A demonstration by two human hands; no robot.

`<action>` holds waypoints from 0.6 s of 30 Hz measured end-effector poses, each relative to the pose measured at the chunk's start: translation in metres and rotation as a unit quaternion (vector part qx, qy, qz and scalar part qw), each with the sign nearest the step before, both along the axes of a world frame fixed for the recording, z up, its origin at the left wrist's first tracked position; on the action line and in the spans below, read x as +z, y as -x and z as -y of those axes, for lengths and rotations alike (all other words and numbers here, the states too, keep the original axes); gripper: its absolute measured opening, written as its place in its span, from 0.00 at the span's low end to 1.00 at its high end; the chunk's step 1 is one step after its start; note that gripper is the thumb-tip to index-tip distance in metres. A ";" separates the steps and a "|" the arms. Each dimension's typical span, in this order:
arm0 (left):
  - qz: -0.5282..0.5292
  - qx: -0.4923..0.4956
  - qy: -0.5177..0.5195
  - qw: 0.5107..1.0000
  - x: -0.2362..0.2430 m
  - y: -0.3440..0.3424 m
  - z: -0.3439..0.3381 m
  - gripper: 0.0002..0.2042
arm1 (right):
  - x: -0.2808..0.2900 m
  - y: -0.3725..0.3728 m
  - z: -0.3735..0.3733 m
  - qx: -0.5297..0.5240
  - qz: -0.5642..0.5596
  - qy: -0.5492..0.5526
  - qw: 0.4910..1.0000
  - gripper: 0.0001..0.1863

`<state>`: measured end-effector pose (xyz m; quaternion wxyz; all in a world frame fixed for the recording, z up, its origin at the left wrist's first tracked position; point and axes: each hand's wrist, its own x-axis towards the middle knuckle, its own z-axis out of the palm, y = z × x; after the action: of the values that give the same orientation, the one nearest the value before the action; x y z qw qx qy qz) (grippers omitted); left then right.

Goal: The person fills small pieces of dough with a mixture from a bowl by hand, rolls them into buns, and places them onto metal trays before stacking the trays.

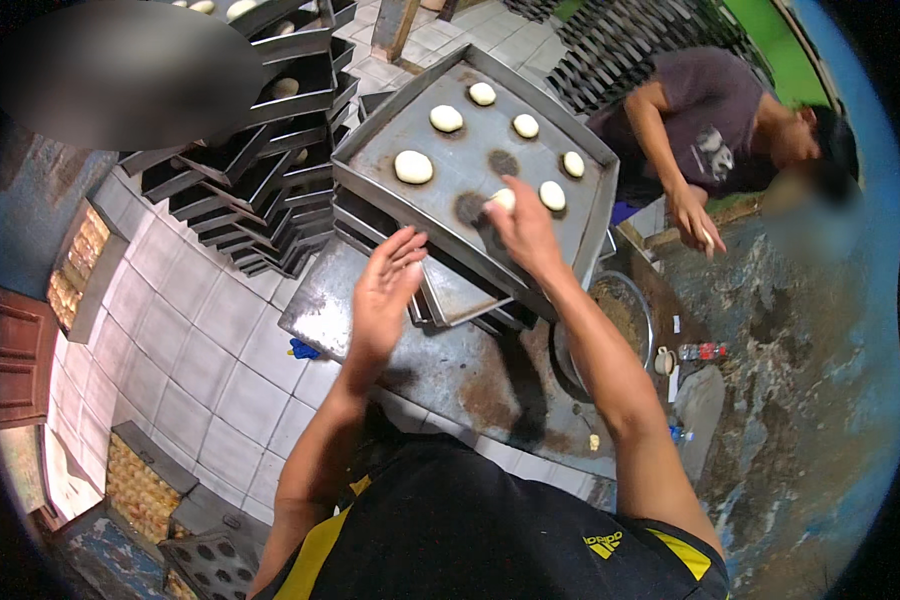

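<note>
A metal baking tray (375, 130) with raised sides lies on top of a stack of trays. Several pale round dough balls (414, 167) are spread over it, among dark stains. Over its near part, my right hand (532, 232) has its thumb and fingers on one dough ball (503, 199); the fingers partly cover it. My left hand (385, 290) is by the tray's near left side, palm turned inward. Its fingers are stretched out, slightly blurred, and nothing shows in them.
The tray stack stands on a worn metal table (450, 385). Beside my right forearm is a large metal bowl (625, 300), with a bottle (703, 351) farther right. At right a co-worker's hand (695, 215) holds something small and pale. Crisscrossed trays (260, 185) rise at left; filled trays (140, 485) sit lower left.
</note>
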<state>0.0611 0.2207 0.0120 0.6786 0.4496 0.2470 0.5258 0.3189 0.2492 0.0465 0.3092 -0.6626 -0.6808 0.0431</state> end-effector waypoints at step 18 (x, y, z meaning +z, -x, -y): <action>-0.055 0.000 -0.019 0.998 -0.003 0.039 -0.037 0.17 | 0.017 -0.081 -0.067 -0.008 -0.248 0.293 0.923 0.23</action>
<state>0.0217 0.2580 0.0085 0.6548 0.4910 0.2742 0.5050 0.3995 0.3160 0.0633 0.2605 -0.6970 -0.5338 0.4017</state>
